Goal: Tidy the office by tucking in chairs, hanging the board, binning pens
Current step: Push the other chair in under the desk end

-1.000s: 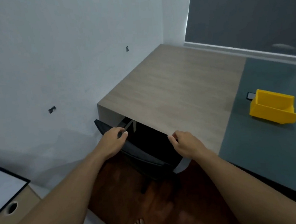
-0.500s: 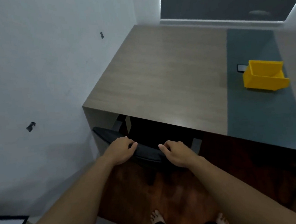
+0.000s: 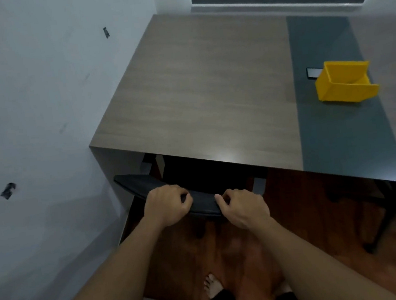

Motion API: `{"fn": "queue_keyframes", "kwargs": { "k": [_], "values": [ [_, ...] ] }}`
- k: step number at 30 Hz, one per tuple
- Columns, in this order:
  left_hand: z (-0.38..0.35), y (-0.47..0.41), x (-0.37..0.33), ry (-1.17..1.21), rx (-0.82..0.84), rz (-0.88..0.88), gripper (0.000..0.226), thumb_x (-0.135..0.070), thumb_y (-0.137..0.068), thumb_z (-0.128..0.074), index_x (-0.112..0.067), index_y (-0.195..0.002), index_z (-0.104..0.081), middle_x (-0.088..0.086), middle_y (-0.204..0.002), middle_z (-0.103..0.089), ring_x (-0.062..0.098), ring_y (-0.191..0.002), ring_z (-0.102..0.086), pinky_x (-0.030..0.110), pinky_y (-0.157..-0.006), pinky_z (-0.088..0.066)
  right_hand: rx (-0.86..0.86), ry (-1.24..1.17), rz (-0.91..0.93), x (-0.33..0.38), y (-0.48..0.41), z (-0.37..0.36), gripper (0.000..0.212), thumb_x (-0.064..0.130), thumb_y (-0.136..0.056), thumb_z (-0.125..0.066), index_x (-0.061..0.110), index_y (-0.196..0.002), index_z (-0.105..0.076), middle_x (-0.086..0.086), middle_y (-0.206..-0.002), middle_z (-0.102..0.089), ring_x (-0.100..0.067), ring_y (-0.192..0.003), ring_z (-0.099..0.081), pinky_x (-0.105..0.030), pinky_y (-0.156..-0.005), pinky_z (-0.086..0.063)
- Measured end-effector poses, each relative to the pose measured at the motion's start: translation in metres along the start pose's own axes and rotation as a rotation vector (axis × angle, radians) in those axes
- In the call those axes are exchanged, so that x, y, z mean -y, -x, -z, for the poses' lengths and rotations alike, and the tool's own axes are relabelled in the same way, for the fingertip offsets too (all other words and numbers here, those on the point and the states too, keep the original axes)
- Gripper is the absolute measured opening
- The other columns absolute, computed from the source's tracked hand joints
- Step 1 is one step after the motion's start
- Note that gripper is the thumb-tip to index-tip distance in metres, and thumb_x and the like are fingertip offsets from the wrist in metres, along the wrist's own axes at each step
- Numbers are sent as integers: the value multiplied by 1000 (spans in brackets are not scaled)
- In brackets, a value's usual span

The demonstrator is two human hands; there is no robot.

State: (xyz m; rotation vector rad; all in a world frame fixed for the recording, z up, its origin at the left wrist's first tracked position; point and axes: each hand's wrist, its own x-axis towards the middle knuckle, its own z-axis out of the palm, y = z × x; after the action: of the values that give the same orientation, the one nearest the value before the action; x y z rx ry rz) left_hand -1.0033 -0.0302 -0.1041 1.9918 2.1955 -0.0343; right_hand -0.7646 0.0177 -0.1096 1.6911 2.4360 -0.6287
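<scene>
1. The top edge of a black chair back is seen at the near edge of the tabletop, with the chair's seat hidden in the dark space under it.
2. The chair back is held by the left hand, whose grip is curled closed over the top edge, fingers folded toward the far side.
3. The same edge is held just to the right by the right hand, its grip likewise closed on the chair back, thumb pressed against the near face.
4. The two hands are set near each other, a short stretch of black edge being left bare between them.
5. A yellow bin is placed on a grey-green strip running across the right part of the tabletop, well apart from the hands.
6. A small dark flat object is seen just beside the bin's far left corner; what it is cannot be told.
7. A white wall is found along the left, with two small dark marks on it.
8. Bare feet are seen on the reddish wooden floor at the near edge.
</scene>
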Motion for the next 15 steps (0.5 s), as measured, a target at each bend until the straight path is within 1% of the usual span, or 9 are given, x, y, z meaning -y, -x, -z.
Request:
{"fn": "queue_keyframes", "kwargs": {
  "k": [3, 9, 12, 15],
  "values": [
    [2, -19, 1, 5, -21, 2, 48, -61, -93, -40, -37, -103, -81, -11, -102, -80, 18, -95, -74, 34, -73, -56, 12, 5, -25, -3, -20, 7, 68, 75, -97, -22, 32, -121, -69, -1, -105, -75, -28, -100, -70, -40, -77, -47],
    [5, -56, 11, 4, -41, -6, 52, -63, -92, -38, -37, -109, -80, -10, -106, -79, 20, -99, -74, 34, -76, -56, 23, 41, -43, 0, -60, 21, 65, 74, -98, -25, 33, -124, -68, -3, -112, -75, -29, -108, -69, -40, -79, -42],
    [7, -72, 17, 10, -54, -10, 51, -63, -92, -39, -37, -110, -80, -10, -107, -79, 21, -99, -74, 35, -78, -57, 17, 43, -49, 3, -75, 24, 64, 74, -98, -26, 33, -123, -69, -3, -111, -74, -29, -107, -68, -40, -78, -42],
    [9, -87, 24, 10, -48, -19, 51, -64, -92, -39, -39, -111, -80, -11, -110, -79, 21, -101, -74, 36, -81, -57, 9, 37, -57, 6, -87, 25, 67, 75, -96, -24, 33, -120, -69, -2, -107, -74, -29, -103, -69, -41, -79, -45]
  ]
}}
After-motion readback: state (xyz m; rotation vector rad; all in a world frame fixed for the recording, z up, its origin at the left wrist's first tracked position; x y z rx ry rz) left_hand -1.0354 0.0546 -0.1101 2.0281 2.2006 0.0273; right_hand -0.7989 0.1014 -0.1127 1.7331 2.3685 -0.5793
